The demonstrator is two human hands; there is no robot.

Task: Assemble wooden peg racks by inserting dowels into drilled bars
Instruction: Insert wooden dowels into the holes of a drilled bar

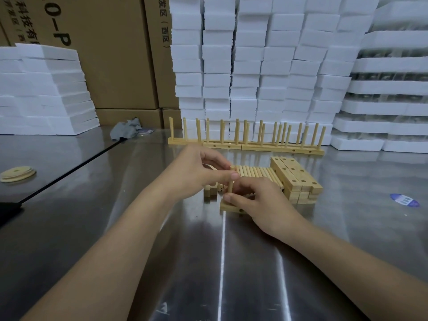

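I see left hand (201, 172) pinching pale round wooden dowel (230, 186) upright, axis vertical, directly over pale drilled wooden bar (228, 206); right hand (261, 205) fingers curl round bar. Tip seemingly in hole.

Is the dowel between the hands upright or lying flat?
Upright: the dowel stands vertically on the bar, pinched by the left hand. Depth hidden.

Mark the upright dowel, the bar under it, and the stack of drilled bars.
upright dowel (230, 186), head view, mid shaft
bar (228, 206), head view, left end
stack of drilled bars (297, 176), head view, top face
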